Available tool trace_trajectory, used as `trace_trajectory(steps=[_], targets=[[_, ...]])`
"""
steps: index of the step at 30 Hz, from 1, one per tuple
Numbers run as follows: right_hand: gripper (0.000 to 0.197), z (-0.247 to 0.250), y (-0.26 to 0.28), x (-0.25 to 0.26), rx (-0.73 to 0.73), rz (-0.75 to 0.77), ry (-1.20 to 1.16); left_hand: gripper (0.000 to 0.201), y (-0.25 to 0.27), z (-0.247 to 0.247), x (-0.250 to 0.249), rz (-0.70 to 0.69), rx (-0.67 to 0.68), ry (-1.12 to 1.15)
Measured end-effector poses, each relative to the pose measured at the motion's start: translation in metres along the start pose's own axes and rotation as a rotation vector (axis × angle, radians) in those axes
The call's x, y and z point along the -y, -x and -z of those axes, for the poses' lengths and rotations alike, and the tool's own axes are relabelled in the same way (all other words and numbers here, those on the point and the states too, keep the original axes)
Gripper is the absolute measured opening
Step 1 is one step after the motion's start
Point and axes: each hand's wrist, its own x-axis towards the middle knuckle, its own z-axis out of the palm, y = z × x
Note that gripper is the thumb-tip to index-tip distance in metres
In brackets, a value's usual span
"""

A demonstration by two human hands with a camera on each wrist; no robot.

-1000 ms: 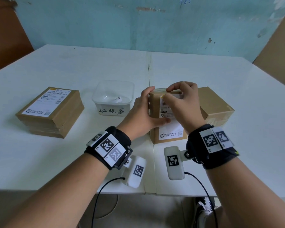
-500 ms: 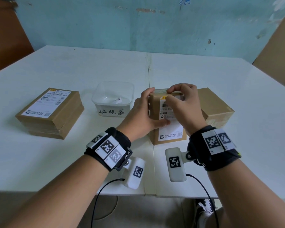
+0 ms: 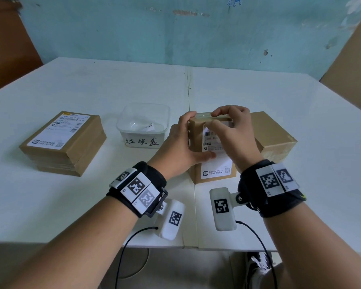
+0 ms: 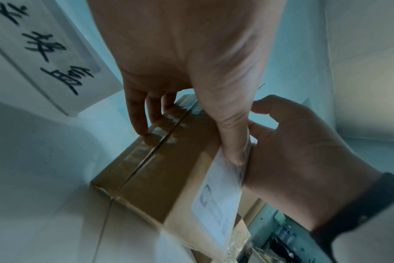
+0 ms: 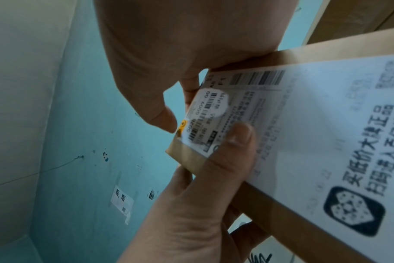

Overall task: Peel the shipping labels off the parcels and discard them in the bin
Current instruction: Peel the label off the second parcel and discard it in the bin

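A brown parcel [image 3: 195,134] stands tilted up on the table, its white shipping label [image 3: 217,170] facing me. My left hand [image 3: 179,147] grips its left side, fingers on the taped face [image 4: 160,178] and thumb [image 5: 234,151] pressing on the label [image 5: 315,133]. My right hand [image 3: 236,132] curls its fingers over the parcel's top edge. Its thumb tip [image 5: 162,121] sits at the label's top corner by a yellow mark. I cannot tell whether that corner is lifted. The clear plastic bin [image 3: 165,113], hand-lettered on its front wall, stands just left of the parcel with a crumpled label inside.
A flat parcel [image 3: 65,140] with its label on top lies at the left of the white table [image 3: 300,184]. Another brown parcel [image 3: 273,134] with no label showing sits right behind my right hand. Cardboard sheets lean at the far right.
Almost nothing differs. Both hands keep their hold on the tilted parcel, and the right thumb stays at the label's top edge.
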Motion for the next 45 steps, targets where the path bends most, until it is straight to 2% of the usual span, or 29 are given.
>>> trace_trajectory(steps=[19,28,33,45], targets=[[0.022,-0.0026,-0.0004,0.004,0.0,-0.035,-0.009,0.114,-0.0008,0.0004,0.0011,-0.01,0.003,-0.027],[0.024,-0.0008,0.0011,0.0026,0.005,0.015,0.025,0.113,-0.0021,0.0021,0.0012,-0.01,0.002,-0.04],[0.021,-0.0027,0.0003,0.003,-0.002,-0.025,-0.008,0.116,-0.0016,0.0019,0.002,-0.003,0.017,-0.003],[0.017,-0.0038,-0.0002,0.0031,-0.023,-0.019,0.005,0.112,0.0006,0.0012,-0.0006,-0.005,-0.002,-0.044]])
